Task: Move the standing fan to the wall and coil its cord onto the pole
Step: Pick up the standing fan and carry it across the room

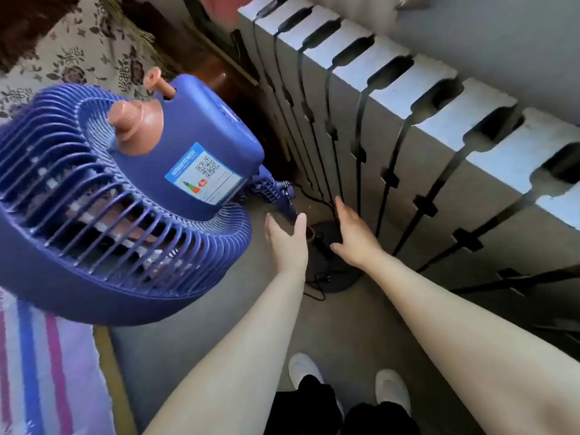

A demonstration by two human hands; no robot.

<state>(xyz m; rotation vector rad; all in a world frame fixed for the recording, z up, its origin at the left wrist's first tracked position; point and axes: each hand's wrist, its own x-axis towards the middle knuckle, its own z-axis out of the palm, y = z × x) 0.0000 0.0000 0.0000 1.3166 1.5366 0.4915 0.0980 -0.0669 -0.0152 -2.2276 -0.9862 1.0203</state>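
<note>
The blue standing fan point(131, 196) fills the left of the head view, seen from above, with a copper-coloured knob on its motor housing. Its blue pole point(287, 199) runs down to a dark round base point(342, 277) on the floor beside the radiator. A black cord point(315, 282) with its plug lies partly on the base and the floor, and another stretch runs from the pole towards the radiator. My left hand point(287, 243) is open just below the pole, fingers apart. My right hand point(354, 235) is open over the base, fingertips close to the cord, holding nothing.
A grey ribbed radiator point(408, 127) stands along the wall on the right. A floral cloth point(78, 48) lies at the upper left and a striped cloth point(47, 372) at the lower left. My feet in white shoes point(306, 368) stand on the grey floor.
</note>
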